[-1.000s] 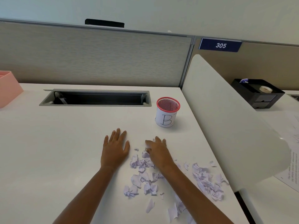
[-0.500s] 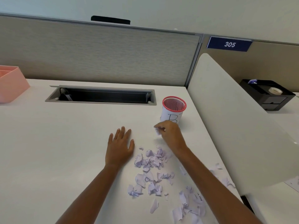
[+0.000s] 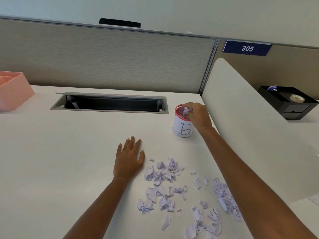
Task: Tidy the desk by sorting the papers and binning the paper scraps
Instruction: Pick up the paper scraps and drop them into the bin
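Step in hand: binning the scraps, a pinch at a time. The right hand (image 3: 198, 118) hangs over the mouth of the cup (image 3: 183, 129); its fingers (image 3: 194, 106) are curled and pinch one small crumpled scrap (image 3: 186, 110) just above the red rim, apparently not yet let go. The left hand (image 3: 129, 159) lies flat on the table (image 3: 69, 152); its fingers (image 3: 133, 144) are straight, slightly spread and hold nothing, just beside the scraps (image 3: 164, 171). Most of the scraps lie loose near the front edge, well apart from the cup, so I judge the job far from done; the paper-sorting part cannot be judged from here. The next move calls for parting the fingers squarely over the opening so the scrap falls inside; the mouth is narrow and the paper is light, so it may catch on the rim or drift out; the cup looks light enough to tip if knocked. Materials: the cup is a cylinder of red wire mesh wrapped in white paper with a hand-drawn "B"; the scraps are thin, pale lilac-white paper, torn and crumpled, some with black print; the table is smooth, matt and off-white; a pink plastic tray (image 3: 15, 90) sits at the far left; a grey-framed cable slot (image 3: 110, 102) lies behind.
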